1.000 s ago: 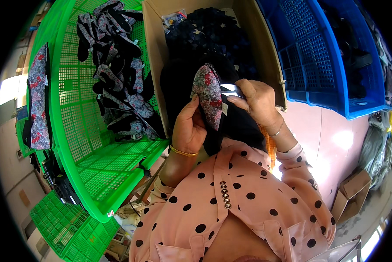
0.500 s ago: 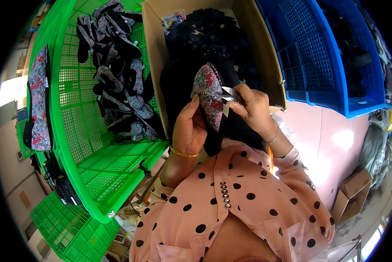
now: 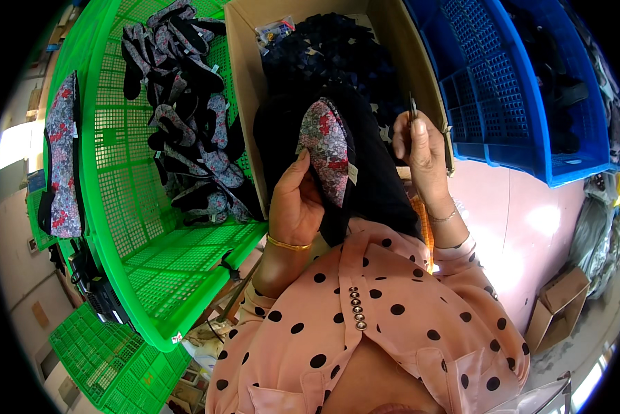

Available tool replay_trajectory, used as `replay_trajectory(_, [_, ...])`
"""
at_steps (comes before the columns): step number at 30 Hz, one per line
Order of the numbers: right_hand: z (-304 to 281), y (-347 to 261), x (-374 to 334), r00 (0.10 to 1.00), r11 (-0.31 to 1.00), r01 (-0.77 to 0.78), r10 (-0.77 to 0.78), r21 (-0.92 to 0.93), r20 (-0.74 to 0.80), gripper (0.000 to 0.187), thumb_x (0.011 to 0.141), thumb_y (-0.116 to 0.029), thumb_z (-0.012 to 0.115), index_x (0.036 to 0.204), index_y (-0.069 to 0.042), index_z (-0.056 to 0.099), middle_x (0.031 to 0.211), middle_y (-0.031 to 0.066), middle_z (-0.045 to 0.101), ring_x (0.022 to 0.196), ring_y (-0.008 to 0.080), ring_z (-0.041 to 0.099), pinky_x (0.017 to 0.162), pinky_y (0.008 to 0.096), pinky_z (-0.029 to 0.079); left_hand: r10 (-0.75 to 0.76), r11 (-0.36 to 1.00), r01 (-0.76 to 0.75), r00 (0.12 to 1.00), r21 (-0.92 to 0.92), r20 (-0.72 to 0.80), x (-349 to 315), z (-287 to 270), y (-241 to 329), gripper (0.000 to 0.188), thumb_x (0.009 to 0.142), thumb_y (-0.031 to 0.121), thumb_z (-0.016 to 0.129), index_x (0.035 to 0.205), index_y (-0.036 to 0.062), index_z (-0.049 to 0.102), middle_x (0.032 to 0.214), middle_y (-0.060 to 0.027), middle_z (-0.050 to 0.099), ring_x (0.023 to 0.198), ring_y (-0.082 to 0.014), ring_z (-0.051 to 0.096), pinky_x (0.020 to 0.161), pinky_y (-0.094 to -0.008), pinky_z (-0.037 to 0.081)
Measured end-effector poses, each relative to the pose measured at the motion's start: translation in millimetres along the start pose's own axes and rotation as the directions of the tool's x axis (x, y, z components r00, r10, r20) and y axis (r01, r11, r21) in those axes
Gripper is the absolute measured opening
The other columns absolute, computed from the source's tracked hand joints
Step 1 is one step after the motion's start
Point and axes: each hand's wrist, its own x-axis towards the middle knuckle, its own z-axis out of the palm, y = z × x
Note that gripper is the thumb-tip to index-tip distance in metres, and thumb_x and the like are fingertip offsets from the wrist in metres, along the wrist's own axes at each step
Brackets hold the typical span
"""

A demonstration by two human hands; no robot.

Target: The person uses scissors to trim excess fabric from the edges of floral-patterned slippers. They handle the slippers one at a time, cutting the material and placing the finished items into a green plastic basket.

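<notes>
My left hand point(image 3: 297, 205) is closed on what looks like a floral fabric slipper point(image 3: 327, 141), its thumb pressing the grey and red flowered cloth. The piece has a dark edge and a small white tag point(image 3: 352, 174) along its right side. It is held upright above my black-clad lap. To the right and apart from it, my right hand point(image 3: 424, 152) grips thread snips point(image 3: 413, 107), seen nearly edge-on with the tip pointing up. Their handles are mostly hidden by my fingers.
A green basket point(image 3: 161, 303) with several floral pieces stands at left; another floral piece point(image 3: 63, 162) hangs outside it. Ahead is a cardboard box point(image 3: 244, 65) of dark scraps point(image 3: 331, 55). Blue crates point(image 3: 486, 83) stand at right, a small cardboard box point(image 3: 558, 307) below them.
My right hand has drawn the snips away from the slipper's tagged edge, out to the right and upward. The left hand keeps its hold, the slipper shifting slightly.
</notes>
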Motion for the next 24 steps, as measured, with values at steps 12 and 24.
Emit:
replay_trajectory(12, [-16,30,8,0.994,0.984,-0.044,0.025,0.174,0.110,0.018,0.098,-0.014,0.052,0.084,-0.004,0.058,0.071,-0.0004,0.057,0.061,0.0067,0.053,0.053,0.0208,0.040,0.052,0.998,-0.052,0.999,0.033,0.004,-3,3,10,0.026,0.099,0.018,0.056,0.119,0.0028,0.060,0.113,-0.0079,0.066,0.104,-0.0195,0.063,0.092,-0.0352,0.051])
replay_trajectory(24, [4,-52,0,0.950,0.821,0.077,0.112,-0.566,0.293,0.028,0.088,-0.024,0.074,0.088,0.003,0.066,0.069,0.0079,0.059,0.063,0.0102,0.051,0.059,0.0257,0.045,0.140,0.662,-0.361,0.921,0.657,0.364,-16,14,11,0.026,0.091,0.008,0.069,0.112,-0.0052,0.061,0.110,-0.0080,0.067,0.100,-0.0121,0.062,0.092,-0.0272,0.049])
